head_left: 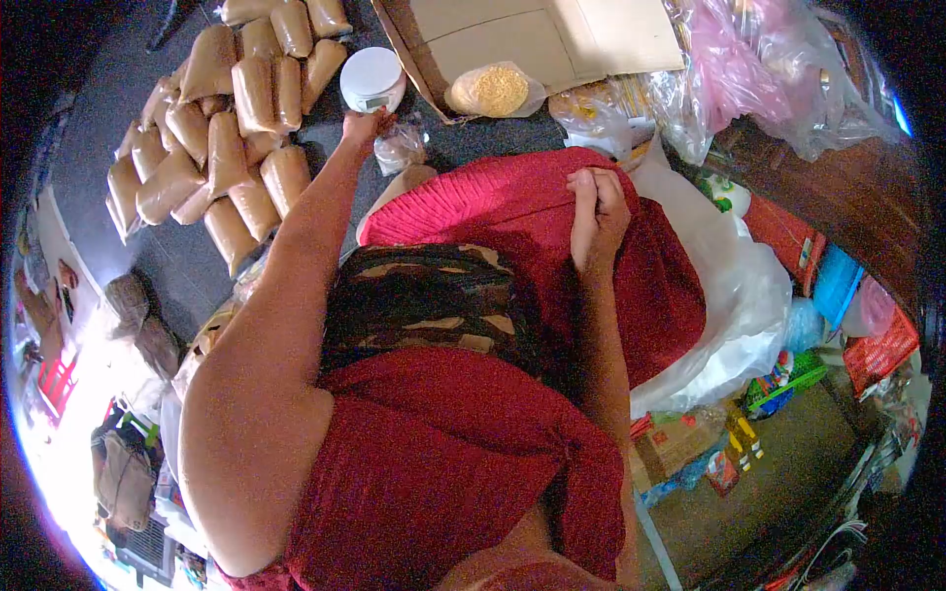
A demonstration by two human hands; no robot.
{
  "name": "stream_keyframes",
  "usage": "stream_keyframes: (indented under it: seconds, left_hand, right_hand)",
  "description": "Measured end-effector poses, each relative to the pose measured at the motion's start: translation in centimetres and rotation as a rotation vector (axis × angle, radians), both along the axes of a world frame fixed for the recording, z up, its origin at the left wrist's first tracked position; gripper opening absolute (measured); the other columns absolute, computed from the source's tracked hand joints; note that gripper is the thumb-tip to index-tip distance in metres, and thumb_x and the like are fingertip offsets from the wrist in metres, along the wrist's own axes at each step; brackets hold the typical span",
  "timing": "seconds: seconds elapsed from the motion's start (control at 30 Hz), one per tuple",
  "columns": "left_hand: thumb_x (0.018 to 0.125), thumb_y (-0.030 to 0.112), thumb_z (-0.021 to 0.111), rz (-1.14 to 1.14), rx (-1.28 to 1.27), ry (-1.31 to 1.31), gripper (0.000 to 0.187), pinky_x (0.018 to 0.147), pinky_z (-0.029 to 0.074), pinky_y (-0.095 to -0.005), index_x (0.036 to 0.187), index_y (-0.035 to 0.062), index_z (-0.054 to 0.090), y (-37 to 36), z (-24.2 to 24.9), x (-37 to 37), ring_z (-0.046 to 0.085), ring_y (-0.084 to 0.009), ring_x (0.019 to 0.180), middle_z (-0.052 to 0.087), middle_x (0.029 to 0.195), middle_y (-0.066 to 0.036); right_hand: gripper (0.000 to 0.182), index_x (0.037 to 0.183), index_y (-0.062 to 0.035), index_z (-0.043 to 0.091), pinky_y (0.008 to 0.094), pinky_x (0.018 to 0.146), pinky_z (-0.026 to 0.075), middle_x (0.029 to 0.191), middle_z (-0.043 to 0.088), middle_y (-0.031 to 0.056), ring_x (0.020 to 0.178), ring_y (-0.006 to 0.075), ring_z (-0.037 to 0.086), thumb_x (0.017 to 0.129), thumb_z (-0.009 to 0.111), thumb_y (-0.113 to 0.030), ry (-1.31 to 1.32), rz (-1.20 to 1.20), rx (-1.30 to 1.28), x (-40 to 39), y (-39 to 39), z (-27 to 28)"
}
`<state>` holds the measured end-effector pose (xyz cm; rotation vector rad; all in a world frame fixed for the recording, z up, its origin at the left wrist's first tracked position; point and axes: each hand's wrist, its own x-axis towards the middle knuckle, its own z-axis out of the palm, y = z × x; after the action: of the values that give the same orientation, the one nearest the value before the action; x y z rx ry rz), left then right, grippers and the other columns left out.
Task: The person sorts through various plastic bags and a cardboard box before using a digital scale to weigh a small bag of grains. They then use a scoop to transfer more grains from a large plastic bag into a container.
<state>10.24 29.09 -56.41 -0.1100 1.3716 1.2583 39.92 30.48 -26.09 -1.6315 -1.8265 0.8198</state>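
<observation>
On the dark floor ahead of the seated person, the left hand [363, 126] is stretched forward at full reach, its fingers curled against the near edge of a small white scale [371, 79] and over the top of a little clear bag [399, 150] lying just beside it; whether the fingers actually pinch that bag cannot be told, as the hand covers the contact. The scale stands between a heap of filled tan packets [232, 128] on its left and an open cardboard box [537, 39] on its right. A clear bag of pale yellow grains [493, 91] rests against the box's front flap. The right hand [596, 212] lies well apart from the scale, knuckles up on the red cloth [512, 212] over the knee, fingers closed into a loose fist, seemingly gathering the fabric. A large white plastic sack [734, 295] sits just beside that knee, and crumpled clear and pink plastic bags [749, 69] are piled beyond it.
</observation>
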Motion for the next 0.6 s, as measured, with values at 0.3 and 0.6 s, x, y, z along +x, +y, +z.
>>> stream_keyframes:
  seconds: [0.3,0.6]
  left_hand:
    - [0.076,0.004,0.063,-0.569,0.537,0.604,0.03,0.07,0.051,-0.0366,0.105,0.0036,0.056,-1.5,-8.0,-1.7,0.062,-0.03,0.081,0.062,0.093,-0.015]
    - [0.084,0.043,0.049,-1.386,0.005,1.223,0.04,0.081,0.044,-0.0354,0.101,0.0099,0.063,-0.1,-0.5,-1.6,0.059,-0.0257,0.091,0.062,0.099,-0.015]
  right_hand:
    - [0.014,0.083,0.0018,0.057,0.0303,0.076,0.043,0.085,0.058,0.0122,0.082,0.0235,0.056,0.084,0.053,-0.012,0.075,0.011,-0.082,0.7,-0.2,2.8]
    - [0.021,0.087,0.0018,0.057,0.0286,0.079,0.042,0.094,0.059,0.0105,0.084,0.0163,0.055,0.09,0.044,-0.014,-0.085,-0.43,0.108,13.3,-7.0,20.8]
